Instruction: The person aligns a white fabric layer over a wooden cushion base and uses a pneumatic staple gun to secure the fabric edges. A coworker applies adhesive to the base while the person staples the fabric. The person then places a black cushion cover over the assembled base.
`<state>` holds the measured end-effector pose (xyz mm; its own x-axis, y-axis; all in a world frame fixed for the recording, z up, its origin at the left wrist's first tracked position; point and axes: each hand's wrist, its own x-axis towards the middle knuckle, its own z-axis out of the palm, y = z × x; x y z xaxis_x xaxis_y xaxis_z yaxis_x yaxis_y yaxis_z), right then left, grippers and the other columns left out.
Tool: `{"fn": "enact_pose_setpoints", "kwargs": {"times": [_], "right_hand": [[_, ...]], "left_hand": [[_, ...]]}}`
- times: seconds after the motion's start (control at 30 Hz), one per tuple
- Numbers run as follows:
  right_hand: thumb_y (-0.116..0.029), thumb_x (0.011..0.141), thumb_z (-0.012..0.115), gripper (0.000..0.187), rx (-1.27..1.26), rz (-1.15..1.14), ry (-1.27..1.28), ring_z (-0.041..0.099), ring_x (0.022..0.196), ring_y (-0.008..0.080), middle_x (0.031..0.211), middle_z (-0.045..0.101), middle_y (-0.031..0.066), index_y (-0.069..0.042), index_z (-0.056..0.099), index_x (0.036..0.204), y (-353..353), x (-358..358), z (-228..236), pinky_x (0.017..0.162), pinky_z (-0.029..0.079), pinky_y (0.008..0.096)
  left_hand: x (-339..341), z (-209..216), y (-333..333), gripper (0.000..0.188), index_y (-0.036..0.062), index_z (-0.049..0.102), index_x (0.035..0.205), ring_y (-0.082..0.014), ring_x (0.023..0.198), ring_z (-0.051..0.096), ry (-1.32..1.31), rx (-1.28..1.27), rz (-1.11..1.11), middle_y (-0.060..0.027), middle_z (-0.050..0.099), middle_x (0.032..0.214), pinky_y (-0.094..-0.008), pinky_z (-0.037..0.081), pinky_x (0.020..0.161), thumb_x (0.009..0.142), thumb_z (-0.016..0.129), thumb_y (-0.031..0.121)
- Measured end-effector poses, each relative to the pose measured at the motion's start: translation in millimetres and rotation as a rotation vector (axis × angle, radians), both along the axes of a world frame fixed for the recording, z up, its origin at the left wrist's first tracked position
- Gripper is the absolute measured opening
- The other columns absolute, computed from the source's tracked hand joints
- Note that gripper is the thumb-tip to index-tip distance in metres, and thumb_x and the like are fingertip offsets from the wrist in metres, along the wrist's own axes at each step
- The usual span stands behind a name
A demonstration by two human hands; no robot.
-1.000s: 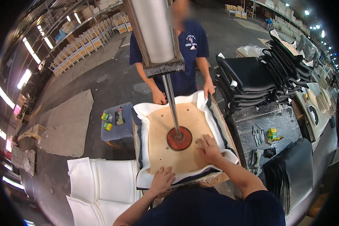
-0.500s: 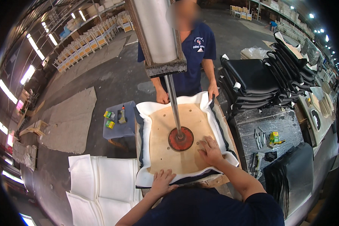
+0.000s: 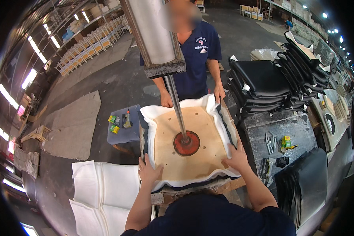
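Note:
A light plywood seat panel [image 3: 173, 165] with small holes lies on white padding [image 3: 147, 110], whose edges curl up around it. Dark cover material [image 3: 225, 118] shows outside the padding. A red round press foot [image 3: 186, 143] on a metal rod [image 3: 174, 100] touches the panel's middle. My left hand [image 3: 148, 172] is open at the near left corner, fingers spread over the padding and thumb towards the wood. At the near right side, my right hand [image 3: 236, 158] also has its fingers apart, lying across the padding's edge and the panel.
Across from me stands a person in a navy shirt [image 3: 196, 59], hands at the far edge. The press cylinder [image 3: 153, 35] hangs overhead. White sheets [image 3: 106, 185] lie left, near a stool with a staple gun [image 3: 126, 119]. Black cushions [image 3: 259, 78] and black sheets [image 3: 303, 181] are stacked right.
My left hand has moved left and up to the near left corner. My right hand has shifted right, off the panel's middle, to the side edge. The view has shifted slightly.

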<state>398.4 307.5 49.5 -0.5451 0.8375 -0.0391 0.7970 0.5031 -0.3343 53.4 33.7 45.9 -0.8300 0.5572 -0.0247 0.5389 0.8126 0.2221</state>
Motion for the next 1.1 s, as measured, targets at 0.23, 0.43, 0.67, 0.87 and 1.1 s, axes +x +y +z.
{"fn": "enact_pose_setpoints", "kwargs": {"times": [0.23, 0.43, 0.67, 0.87, 1.1], "right_hand": [[-0.046, 0.090, 0.082, 0.079, -0.091, -0.050, -0.013, 0.034, 0.159, 0.0507, 0.176, 0.026, 0.0303, -0.019, 0.056, 0.160, 8, 1, -11, 0.126, 0.041, 0.0548], [-0.045, 0.090, 0.081, 0.076, -0.052, -0.029, 0.002, 0.044, 0.153, 0.0499, 0.176, 0.027, 0.0293, -0.019, 0.058, 0.158, 4, 6, -15, 0.112, 0.055, 0.0550], [-0.047, 0.091, 0.079, 0.075, -0.015, -0.052, -0.011, 0.046, 0.150, 0.0530, 0.175, 0.027, 0.0309, -0.018, 0.059, 0.157, 3, 3, -22, 0.111, 0.056, 0.0555], [-0.047, 0.090, 0.082, 0.076, -0.013, -0.083, -0.034, 0.047, 0.148, 0.0542, 0.173, 0.030, 0.0316, -0.017, 0.060, 0.156, -1, -5, -17, 0.116, 0.051, 0.0565], [-0.038, 0.091, 0.084, 0.066, 0.039, -0.066, 0.166, 0.054, 0.142, 0.0501, 0.166, 0.041, 0.0310, -0.014, 0.065, 0.149, 3, 6, -32, 0.114, 0.052, 0.0523]], "left_hand": [[1, -8, -4, 0.082, 0.0151, 0.047, 0.165, -0.0555, 0.134, 0.059, -0.071, 0.067, -0.004, -0.0332, 0.038, 0.168, -0.0599, 0.053, 0.108, 0.096, 0.075, 0.051], [3, -10, -5, 0.072, 0.0135, 0.052, 0.161, -0.0543, 0.131, 0.061, -0.041, 0.081, -0.019, -0.0332, 0.041, 0.166, -0.0597, 0.055, 0.105, 0.099, 0.073, 0.044], [-1, -8, -1, 0.072, 0.0140, 0.052, 0.161, -0.0525, 0.134, 0.059, -0.025, 0.069, -0.030, -0.0324, 0.042, 0.165, -0.0580, 0.054, 0.107, 0.098, 0.075, 0.041], [-5, -8, -4, 0.072, 0.0111, 0.055, 0.160, -0.0515, 0.144, 0.055, -0.071, 0.112, -0.028, -0.0335, 0.042, 0.166, -0.0542, 0.050, 0.115, 0.097, 0.077, 0.038], [-11, -15, -12, 0.074, 0.0082, 0.056, 0.158, -0.0515, 0.145, 0.053, -0.085, 0.211, -0.072, -0.0335, 0.044, 0.165, -0.0532, 0.049, 0.118, 0.094, 0.081, 0.036]]}}
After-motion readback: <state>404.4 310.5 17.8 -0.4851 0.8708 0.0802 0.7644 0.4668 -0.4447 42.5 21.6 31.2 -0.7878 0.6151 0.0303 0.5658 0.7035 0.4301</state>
